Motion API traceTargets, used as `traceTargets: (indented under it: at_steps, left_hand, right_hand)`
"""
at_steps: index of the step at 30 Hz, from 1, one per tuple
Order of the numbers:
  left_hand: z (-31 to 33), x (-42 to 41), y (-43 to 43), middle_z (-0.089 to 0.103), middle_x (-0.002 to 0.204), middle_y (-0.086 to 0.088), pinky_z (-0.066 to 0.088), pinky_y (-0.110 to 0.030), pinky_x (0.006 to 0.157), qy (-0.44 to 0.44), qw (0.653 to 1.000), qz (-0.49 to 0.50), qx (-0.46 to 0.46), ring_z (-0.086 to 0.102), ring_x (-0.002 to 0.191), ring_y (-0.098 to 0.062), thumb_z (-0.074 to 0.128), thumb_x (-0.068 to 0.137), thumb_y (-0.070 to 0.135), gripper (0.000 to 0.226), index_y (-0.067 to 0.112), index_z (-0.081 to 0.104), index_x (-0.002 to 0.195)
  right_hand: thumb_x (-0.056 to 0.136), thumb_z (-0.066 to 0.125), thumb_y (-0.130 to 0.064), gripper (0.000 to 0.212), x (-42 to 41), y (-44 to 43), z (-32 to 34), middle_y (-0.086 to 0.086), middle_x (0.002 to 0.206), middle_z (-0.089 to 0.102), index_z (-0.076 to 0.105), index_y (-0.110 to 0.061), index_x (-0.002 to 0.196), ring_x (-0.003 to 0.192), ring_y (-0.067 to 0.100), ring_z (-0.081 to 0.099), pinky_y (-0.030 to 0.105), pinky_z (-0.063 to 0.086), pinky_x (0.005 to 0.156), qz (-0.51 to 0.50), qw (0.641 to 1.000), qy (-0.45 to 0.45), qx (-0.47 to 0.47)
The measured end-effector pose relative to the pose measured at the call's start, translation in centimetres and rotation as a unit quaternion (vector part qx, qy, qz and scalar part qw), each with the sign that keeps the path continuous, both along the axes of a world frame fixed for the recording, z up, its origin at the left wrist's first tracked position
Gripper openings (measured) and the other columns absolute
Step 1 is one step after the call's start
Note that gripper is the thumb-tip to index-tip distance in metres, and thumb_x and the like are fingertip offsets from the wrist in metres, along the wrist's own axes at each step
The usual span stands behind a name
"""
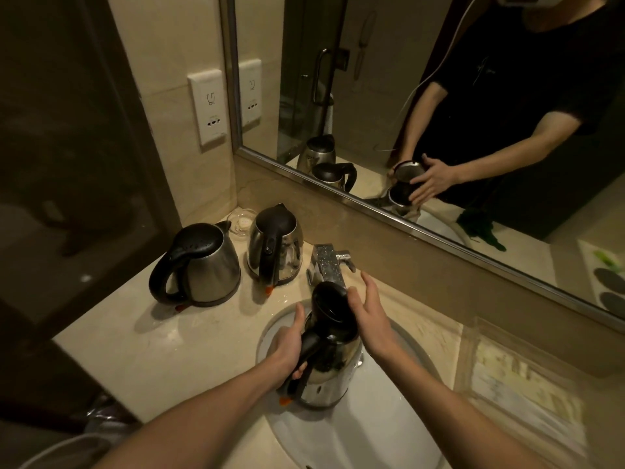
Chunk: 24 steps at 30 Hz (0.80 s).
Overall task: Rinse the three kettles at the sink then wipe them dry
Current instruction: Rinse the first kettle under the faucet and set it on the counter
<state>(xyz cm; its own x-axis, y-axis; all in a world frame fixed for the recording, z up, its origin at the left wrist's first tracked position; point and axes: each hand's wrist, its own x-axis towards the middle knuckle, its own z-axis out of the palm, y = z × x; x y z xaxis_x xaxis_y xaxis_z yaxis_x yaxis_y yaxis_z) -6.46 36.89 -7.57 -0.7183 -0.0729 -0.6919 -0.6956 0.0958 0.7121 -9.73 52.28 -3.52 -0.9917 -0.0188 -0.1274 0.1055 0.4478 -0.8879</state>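
Left grip (287, 346) curls round the held kettle's (331, 377) handle over the sink (372, 434); right grip (368, 316) is spread beside its lid. Front kettle (209, 269) and rear kettle (275, 245) seem rinsed; wiping likely remains.

Nothing here can be read as words. The white socket plate (207, 110), just left of the mirror (378, 79), bears a small line-drawn pictogram (too faint to name) above a row of tiny illegible print. The printed card (517, 384), below the mirror's right end, is blurred throughout.
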Motion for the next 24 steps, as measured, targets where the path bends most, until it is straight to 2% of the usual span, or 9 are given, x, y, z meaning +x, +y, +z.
traceTargets:
  at_steps: [2, 4, 9, 12, 14, 16, 20, 22, 24]
  left_hand:
    - [0.3, 0.5, -0.2, 0.049, 0.046, -0.002, 0.036, -0.023, 0.038, 0.005, 1.000, 0.004, -0.001, 0.045, 0.034, -0.014, 0.020, 0.085, 0.085, 0.085, 0.009, 0.057, 0.070]
    - [0.5, 0.7, -0.5, 0.049, 0.047, -0.004, 0.035, -0.024, 0.039, 0.015, 1.000, -0.002, 0.009, 0.044, 0.034, -0.015, 0.019, 0.085, 0.085, 0.086, 0.009, 0.059, 0.072]
    - [1.6, 1.0, -1.3, 0.049, 0.045, -0.002, 0.036, -0.024, 0.039, 0.022, 1.000, -0.009, 0.016, 0.045, 0.034, -0.013, 0.019, 0.089, 0.082, 0.087, 0.009, 0.065, 0.092]
    - [2.2, 1.0, -1.6, 0.050, 0.043, -0.001, 0.036, -0.022, 0.037, 0.023, 1.000, -0.001, 0.009, 0.045, 0.032, -0.012, 0.020, 0.090, 0.082, 0.086, 0.008, 0.064, 0.098]
    - [2.4, 1.0, -1.9, 0.050, 0.042, -0.001, 0.037, -0.022, 0.035, 0.027, 1.000, 0.004, -0.003, 0.046, 0.032, -0.013, 0.021, 0.091, 0.080, 0.078, 0.013, 0.060, 0.102]
    - [2.7, 1.0, -2.4, 0.050, 0.043, -0.002, 0.037, -0.022, 0.036, 0.027, 1.000, 0.007, -0.003, 0.047, 0.032, -0.013, 0.022, 0.092, 0.080, 0.078, 0.011, 0.058, 0.099]
    - [3.0, 1.0, -3.2, 0.050, 0.045, -0.003, 0.037, -0.022, 0.036, 0.022, 1.000, 0.008, 0.001, 0.047, 0.033, -0.014, 0.022, 0.091, 0.080, 0.082, 0.006, 0.058, 0.086]
    - [3.1, 1.1, -3.4, 0.051, 0.044, -0.003, 0.036, -0.021, 0.035, 0.025, 1.000, 0.009, 0.003, 0.047, 0.032, -0.014, 0.023, 0.090, 0.081, 0.083, 0.006, 0.058, 0.089]
    - [3.1, 1.2, -3.8, 0.051, 0.045, -0.003, 0.036, -0.021, 0.035, 0.023, 1.000, 0.011, 0.007, 0.047, 0.032, -0.014, 0.023, 0.089, 0.081, 0.083, 0.006, 0.057, 0.094]
  right_hand:
    - [0.077, 0.027, -0.089, 0.103, 0.5, -0.5, -0.5, -0.001, 0.166, 0.019, 0.015, -0.026, 0.158, 0.150, 0.020, 0.023, 0.048, 0.022, 0.121, 0.020, 0.996, 0.042, 0.079]
    - [0.082, 0.028, -0.086, 0.100, 0.3, -0.8, -0.8, 0.001, 0.165, 0.020, 0.015, -0.023, 0.158, 0.151, 0.021, 0.020, 0.049, 0.022, 0.121, 0.002, 0.992, 0.053, 0.118]
    - [0.092, 0.035, -0.072, 0.087, -0.7, -0.2, -0.7, 0.007, 0.165, 0.022, 0.016, -0.018, 0.158, 0.151, 0.027, 0.022, 0.051, 0.023, 0.121, -0.060, 0.988, 0.009, 0.139]
    - [0.094, 0.038, -0.068, 0.083, -1.2, -0.5, -0.8, 0.010, 0.163, 0.029, 0.017, -0.018, 0.158, 0.147, 0.031, 0.031, 0.048, 0.027, 0.118, -0.075, 0.993, -0.035, 0.084]
    - [0.098, 0.039, -0.062, 0.078, -1.1, -0.5, -1.2, 0.014, 0.160, 0.033, 0.018, -0.015, 0.157, 0.145, 0.034, 0.035, 0.044, 0.029, 0.114, -0.082, 0.993, -0.067, 0.050]
    - [0.101, 0.037, -0.058, 0.074, -1.1, -0.3, -1.9, 0.015, 0.158, 0.035, 0.020, -0.011, 0.156, 0.144, 0.035, 0.035, 0.043, 0.030, 0.113, -0.086, 0.991, -0.104, 0.018]
    - [0.098, 0.031, -0.065, 0.077, -1.3, -0.9, -2.5, 0.013, 0.157, 0.037, 0.029, -0.012, 0.154, 0.143, 0.031, 0.037, 0.048, 0.029, 0.117, -0.085, 0.982, -0.152, -0.075]
    - [0.103, 0.028, -0.058, 0.068, -1.7, -1.4, -2.4, 0.012, 0.156, 0.039, 0.032, -0.013, 0.153, 0.143, 0.031, 0.037, 0.048, 0.026, 0.117, -0.079, 0.977, -0.168, -0.107]
    - [0.103, 0.026, -0.059, 0.067, -2.0, -1.9, -2.3, 0.012, 0.154, 0.042, 0.033, -0.015, 0.153, 0.142, 0.031, 0.038, 0.049, 0.026, 0.117, -0.078, 0.973, -0.175, -0.129]
